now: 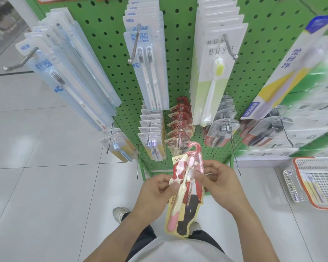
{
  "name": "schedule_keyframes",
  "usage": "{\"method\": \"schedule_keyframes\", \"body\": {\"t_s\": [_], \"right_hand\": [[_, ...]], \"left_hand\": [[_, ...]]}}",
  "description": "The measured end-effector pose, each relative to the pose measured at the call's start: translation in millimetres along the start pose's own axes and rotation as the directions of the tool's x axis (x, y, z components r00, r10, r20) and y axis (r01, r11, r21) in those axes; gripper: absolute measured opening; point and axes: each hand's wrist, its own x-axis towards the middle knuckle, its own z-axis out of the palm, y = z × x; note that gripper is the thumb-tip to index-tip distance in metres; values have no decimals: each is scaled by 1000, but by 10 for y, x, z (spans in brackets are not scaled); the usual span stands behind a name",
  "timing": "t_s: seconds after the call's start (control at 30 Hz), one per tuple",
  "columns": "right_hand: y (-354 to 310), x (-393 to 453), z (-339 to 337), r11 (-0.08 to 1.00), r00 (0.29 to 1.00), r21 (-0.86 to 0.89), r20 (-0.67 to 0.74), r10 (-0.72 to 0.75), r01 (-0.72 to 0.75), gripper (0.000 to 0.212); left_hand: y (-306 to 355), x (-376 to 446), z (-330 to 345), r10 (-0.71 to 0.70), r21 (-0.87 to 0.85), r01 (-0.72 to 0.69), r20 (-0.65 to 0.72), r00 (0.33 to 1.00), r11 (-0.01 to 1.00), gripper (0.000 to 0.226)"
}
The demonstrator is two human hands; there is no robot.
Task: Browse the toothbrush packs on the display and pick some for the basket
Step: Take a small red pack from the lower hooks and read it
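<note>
The pink toothbrush pack (185, 193) is held in front of the person, near the camera and just below the green pegboard display (178, 76). The left hand (153, 193) pinches its left edge, thumb on the front face. The right hand (219, 186) pinches the right edge near the top, fingers curled behind. Both grips are closed on the pack.

The likeliest slip comes from the pack itself. It is a thin, glossy card with a die-cut outline and a clear blister over a pink-handled brush, so it looks smooth and light and is held only at its edges. If one hand lets go to reach for another pack, the other could lose it, and it would fall to the white tiled floor (45, 148).

The wire shopping basket (314, 183) sits on the floor to the right, well apart from the hands. It has an orange rim and at least one pack inside. A careless toss could land on the rim or miss.

The metal pegs (179, 129) jut toward the person with rounded tips. The pack's curved pink hook at the top could snag one if swung forward. The rows of red packs (180, 120) hang loosely just beyond it, and a knock might pull some off.
</note>
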Motion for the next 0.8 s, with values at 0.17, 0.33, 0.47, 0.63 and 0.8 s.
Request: {"method": "schedule_keyframes", "body": {"t_s": [0.17,0.33,0.47,0.63,0.8], "right_hand": [[-7,-35,0,996,999,-89,-34,-20,17,27],[33,-30,35,999,987,-33,-163,13,-19,29],[34,-50,38,1000,977,22,-214,24,-20,25],[25,-32,-84,997,957,60,-284,59,-43,38],[19,-17,-115,996,961,84,-270,64,-43,37]], "left_hand": [[-32,-19,6,-40,-29,40,7,999,999,17],[-33,-47,-22,-96,-1,97,86,992,995,22],[-42,-41,-53,-117,59,112,89,989,992,14],[-66,-56,-66,-127,112,110,163,978,988,16],[-46,-44,-27,-105,87,94,134,985,992,14]]}}
